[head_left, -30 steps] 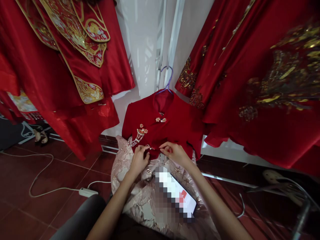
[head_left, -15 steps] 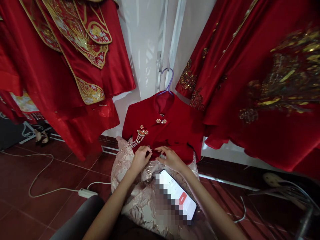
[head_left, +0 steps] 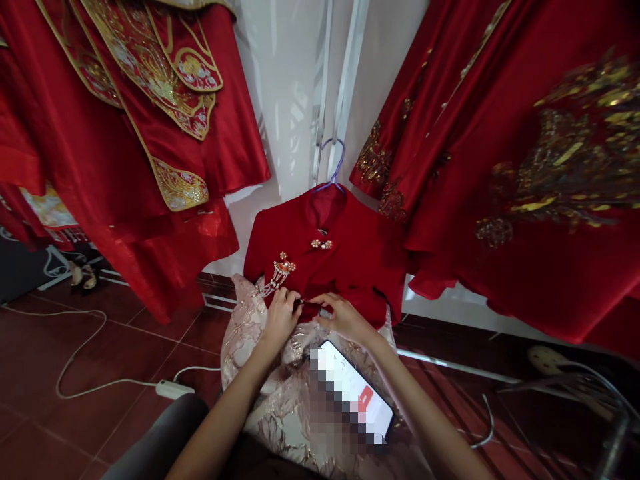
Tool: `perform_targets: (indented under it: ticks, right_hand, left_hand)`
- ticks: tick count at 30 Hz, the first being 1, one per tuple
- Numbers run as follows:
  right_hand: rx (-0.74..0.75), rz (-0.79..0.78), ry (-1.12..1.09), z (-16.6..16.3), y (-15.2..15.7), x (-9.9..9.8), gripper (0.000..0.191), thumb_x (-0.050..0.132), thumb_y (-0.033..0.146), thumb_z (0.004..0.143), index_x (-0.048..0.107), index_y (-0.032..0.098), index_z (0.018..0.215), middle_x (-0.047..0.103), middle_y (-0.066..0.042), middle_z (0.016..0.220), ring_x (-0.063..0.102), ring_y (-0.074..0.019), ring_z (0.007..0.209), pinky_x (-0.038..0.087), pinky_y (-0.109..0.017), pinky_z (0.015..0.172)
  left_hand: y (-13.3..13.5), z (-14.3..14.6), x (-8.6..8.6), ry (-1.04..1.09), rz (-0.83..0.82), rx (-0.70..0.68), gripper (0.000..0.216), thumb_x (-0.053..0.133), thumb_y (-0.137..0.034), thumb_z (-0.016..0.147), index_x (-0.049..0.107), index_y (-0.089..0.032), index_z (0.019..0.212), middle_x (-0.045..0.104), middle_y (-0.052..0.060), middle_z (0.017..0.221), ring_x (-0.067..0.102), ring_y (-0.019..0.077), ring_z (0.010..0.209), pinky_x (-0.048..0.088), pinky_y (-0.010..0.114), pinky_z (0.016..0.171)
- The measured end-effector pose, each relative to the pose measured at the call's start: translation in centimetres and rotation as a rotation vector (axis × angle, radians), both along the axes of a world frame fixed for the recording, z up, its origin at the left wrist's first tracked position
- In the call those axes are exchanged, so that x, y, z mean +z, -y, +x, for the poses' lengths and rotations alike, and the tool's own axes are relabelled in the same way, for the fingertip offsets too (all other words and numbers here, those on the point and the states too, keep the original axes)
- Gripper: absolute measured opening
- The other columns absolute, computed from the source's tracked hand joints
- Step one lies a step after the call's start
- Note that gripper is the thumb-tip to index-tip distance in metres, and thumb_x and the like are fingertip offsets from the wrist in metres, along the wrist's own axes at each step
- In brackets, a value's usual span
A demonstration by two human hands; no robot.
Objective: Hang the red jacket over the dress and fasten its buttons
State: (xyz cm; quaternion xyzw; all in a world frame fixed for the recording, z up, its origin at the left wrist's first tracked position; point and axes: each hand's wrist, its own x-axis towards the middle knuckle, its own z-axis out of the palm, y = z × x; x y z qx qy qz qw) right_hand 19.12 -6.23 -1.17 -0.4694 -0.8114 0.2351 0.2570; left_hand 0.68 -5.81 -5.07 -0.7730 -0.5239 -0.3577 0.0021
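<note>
A small red jacket (head_left: 350,260) hangs on a purple hanger (head_left: 336,163) and lies over a pale pink brocade skirt (head_left: 280,400) spread on my lap. It carries a pearl clasp (head_left: 321,244) at the collar and a tasselled brooch (head_left: 280,270) lower left. My left hand (head_left: 280,317) pinches the jacket's lower front edge, fingers closed. My right hand (head_left: 343,317) grips the same edge just beside it, fingers curled. A phone (head_left: 357,393) with a lit screen rests on the skirt under my right forearm.
Red embroidered gowns hang at the left (head_left: 125,133) and right (head_left: 525,167). A white cable with a power adapter (head_left: 173,389) trails over the dark red floor tiles. Shoes (head_left: 83,275) stand at far left. A metal stand (head_left: 600,407) is at lower right.
Both hands have drawn closer together on the jacket's lower edge. The view shifted slightly; the phone lies a little lower in it.
</note>
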Motion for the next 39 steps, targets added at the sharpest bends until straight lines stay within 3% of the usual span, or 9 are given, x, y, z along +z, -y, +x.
perform_targets:
  ticks: [4, 9, 16, 22, 32, 34, 37, 39]
  right_hand:
    - [-0.032, 0.026, 0.040, 0.5, -0.1, 0.3, 0.033, 0.062, 0.026, 0.074, 0.060, 0.023, 0.107, 0.061, -0.006, 0.104, 0.056, -0.0203, 0.099, 0.044, -0.034, 0.084]
    - [-0.072, 0.047, 0.013, 0.7, -0.5, -0.4, 0.044, 0.064, 0.025, 0.073, 0.054, 0.022, 0.116, 0.061, -0.008, 0.108, 0.057, -0.0208, 0.100, 0.046, -0.034, 0.083]
    - [-0.036, 0.055, -0.077, -0.8, -0.5, -1.5, 0.042, 0.062, 0.025, 0.075, 0.054, 0.022, 0.116, 0.060, -0.007, 0.112, 0.056, -0.0194, 0.103, 0.047, -0.033, 0.084]
    - [-0.058, 0.015, -0.149, -1.4, -0.4, -1.6, 0.046, 0.064, 0.023, 0.072, 0.054, 0.021, 0.117, 0.059, -0.008, 0.110, 0.056, -0.0193, 0.102, 0.049, -0.031, 0.078]
    - [-0.086, -0.024, -0.217, -2.1, -0.1, -2.3, 0.049, 0.064, 0.028, 0.070, 0.049, 0.017, 0.116, 0.054, -0.009, 0.107, 0.055, -0.0173, 0.095, 0.049, -0.030, 0.073]
    - [-0.092, -0.017, -0.214, -2.1, -0.1, -2.4, 0.048, 0.064, 0.026, 0.069, 0.049, 0.018, 0.113, 0.054, -0.008, 0.104, 0.055, -0.0170, 0.092, 0.049, -0.028, 0.070]
    - [-0.140, 0.049, -0.211, -2.1, -0.1, -2.3, 0.045, 0.065, 0.023, 0.065, 0.047, 0.018, 0.106, 0.054, -0.004, 0.091, 0.054, -0.0157, 0.082, 0.046, -0.027, 0.066]
    - [-0.202, 0.112, -0.222, -2.2, -0.2, -2.1, 0.035, 0.063, 0.024, 0.067, 0.045, 0.019, 0.098, 0.052, -0.001, 0.082, 0.053, -0.0142, 0.072, 0.044, -0.026, 0.063]
  left_hand:
    - [-0.7, -0.2, 0.5, -0.064, 0.041, -0.039, 0.008, 0.054, -0.017, 0.080, 0.054, -0.020, 0.087, 0.051, 0.005, 0.089, 0.049, 0.0209, 0.088, 0.042, 0.035, 0.079]
    - [-0.8, -0.3, 1.0, 0.026, 0.013, -0.093, 0.008, 0.056, -0.016, 0.077, 0.055, -0.020, 0.083, 0.055, 0.004, 0.086, 0.052, 0.0185, 0.085, 0.043, 0.033, 0.079]
    - [-0.9, -0.2, 0.8, 0.362, -0.150, -0.138, 0.009, 0.059, -0.015, 0.072, 0.060, -0.018, 0.081, 0.065, 0.002, 0.080, 0.061, 0.0147, 0.075, 0.048, 0.029, 0.073]
    - [-1.7, -0.7, 0.2, 0.617, -0.312, -0.193, 0.015, 0.067, -0.028, 0.068, 0.066, -0.016, 0.077, 0.069, 0.005, 0.076, 0.064, 0.0150, 0.067, 0.051, 0.028, 0.066]
    - [-1.1, -0.3, 0.0, 0.661, -0.268, -0.084, 0.008, 0.063, -0.022, 0.069, 0.065, -0.016, 0.073, 0.068, 0.005, 0.075, 0.063, 0.0145, 0.069, 0.050, 0.028, 0.069]
    - [-0.9, -0.1, 0.4, 0.777, -0.369, -0.119, 0.014, 0.068, -0.024, 0.064, 0.066, -0.015, 0.074, 0.068, 0.006, 0.073, 0.063, 0.0150, 0.068, 0.050, 0.028, 0.068]
    - [-0.8, 0.2, 1.3, 0.943, -0.611, -0.290, 0.027, 0.074, -0.029, 0.059, 0.067, -0.012, 0.079, 0.068, 0.007, 0.072, 0.063, 0.0157, 0.066, 0.050, 0.028, 0.065]
    - [-1.3, 0.3, 1.9, 1.000, -0.655, -0.362, 0.029, 0.073, -0.033, 0.061, 0.066, -0.011, 0.080, 0.067, 0.006, 0.071, 0.062, 0.0148, 0.065, 0.051, 0.027, 0.064]
